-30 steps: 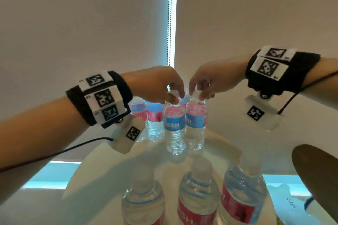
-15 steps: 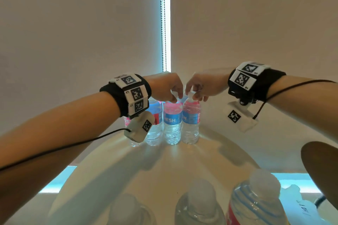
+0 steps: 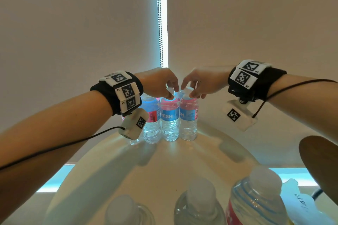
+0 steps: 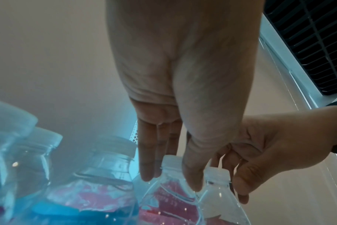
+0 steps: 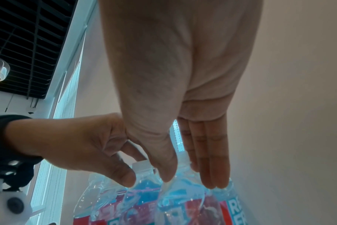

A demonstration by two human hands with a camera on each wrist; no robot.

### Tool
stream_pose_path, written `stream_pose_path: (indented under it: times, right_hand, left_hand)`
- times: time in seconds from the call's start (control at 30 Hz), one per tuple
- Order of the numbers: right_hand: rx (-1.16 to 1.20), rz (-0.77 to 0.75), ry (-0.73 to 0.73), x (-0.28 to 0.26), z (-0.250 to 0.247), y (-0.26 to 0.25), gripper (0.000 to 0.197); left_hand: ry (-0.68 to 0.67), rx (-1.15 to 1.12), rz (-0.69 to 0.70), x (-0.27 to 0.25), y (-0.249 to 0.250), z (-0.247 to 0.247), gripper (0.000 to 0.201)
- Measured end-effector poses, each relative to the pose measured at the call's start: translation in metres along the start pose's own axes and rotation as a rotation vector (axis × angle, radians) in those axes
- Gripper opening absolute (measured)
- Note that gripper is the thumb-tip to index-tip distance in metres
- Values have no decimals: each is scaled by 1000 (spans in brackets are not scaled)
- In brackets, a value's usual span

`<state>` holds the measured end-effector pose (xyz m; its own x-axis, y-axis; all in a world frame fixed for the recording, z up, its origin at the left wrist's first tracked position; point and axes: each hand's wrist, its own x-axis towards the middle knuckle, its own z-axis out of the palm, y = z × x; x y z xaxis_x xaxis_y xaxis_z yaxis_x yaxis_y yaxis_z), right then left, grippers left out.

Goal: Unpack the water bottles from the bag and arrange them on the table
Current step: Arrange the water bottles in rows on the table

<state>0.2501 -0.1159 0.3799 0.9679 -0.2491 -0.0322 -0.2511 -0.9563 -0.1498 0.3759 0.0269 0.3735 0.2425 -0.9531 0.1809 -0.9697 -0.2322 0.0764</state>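
At the far edge of the round table (image 3: 102, 175) a row of water bottles stands upright, side by side and close to the window blind (image 3: 73, 23) behind. Its leftmost bottle (image 3: 134, 139) is mostly hidden by the left wrist camera; next comes a second bottle (image 3: 150, 124). The left hand (image 3: 161, 84) reaches from above and pinches the cap of the third bottle (image 3: 169, 120) between thumb and fingertips. Just beside it, the right hand (image 3: 203, 82) pinches the cap of the fourth bottle (image 3: 188, 118) the same way; the two hands nearly meet over the caps. The middle of the tabletop lies open between this row and three blurred near bottles (image 3: 254, 201) at the front edge. A brown rounded shape (image 3: 318, 160) juts in at far right
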Motion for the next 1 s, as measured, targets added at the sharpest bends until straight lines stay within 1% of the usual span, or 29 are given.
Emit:
stream_pose_path:
  times: [0.07,0.13,0.2,0.27,0.33,0.4,0.47,0.53,0.6,0.67,0.73,0.8,0.87,0.93,1.0]
  right_hand:
    - [-21,3,27,-5,0,-2,48]
    - [-50,-4,91,-15,-5,-7,51]
    - [-82,-32,169,-31,-13,-16,46]
    - [-47,-71,209,-52,-23,-27,39]
    - [-3,-116,237,-76,-33,-41,32]
    - [22,-163,273,-101,-41,-55,27]
    - [27,-209,305,-130,-46,-73,27]
    - [23,-256,321,-161,-48,-92,33]
    - [45,-308,331,-189,-46,-109,35]
    - [102,-362,316,-211,-38,-121,34]
    - [112,-401,271,-227,-25,-130,37]
    - [51,-426,210,-237,-6,-137,43]
    - [-58,-440,171,-243,13,-143,50]
    - [-146,-427,133,-246,31,-144,55]
    - [-199,-378,88,-249,45,-147,58]
  left_hand:
    - [22,-52,-4,-5,0,-3,35]
    - [66,-81,-7,-12,0,-9,35]
    - [135,-104,-5,-26,3,-19,33]
    - [197,-142,2,-45,8,-30,30]
    - [230,-200,6,-70,14,-41,26]
    - [235,-265,14,-99,20,-50,22]
    - [238,-311,22,-130,27,-56,20]
    - [243,-375,32,-162,37,-59,28]
    - [229,-465,51,-194,50,-58,35]
    - [216,-501,54,-223,63,-52,38]
    - [233,-537,5,-248,75,-40,41]
    - [268,-561,-51,-269,84,-25,49]
    - [280,-519,-89,-285,94,-11,61]
    - [268,-466,-113,-296,102,-1,75]
    - [231,-424,-121,-303,109,7,86]
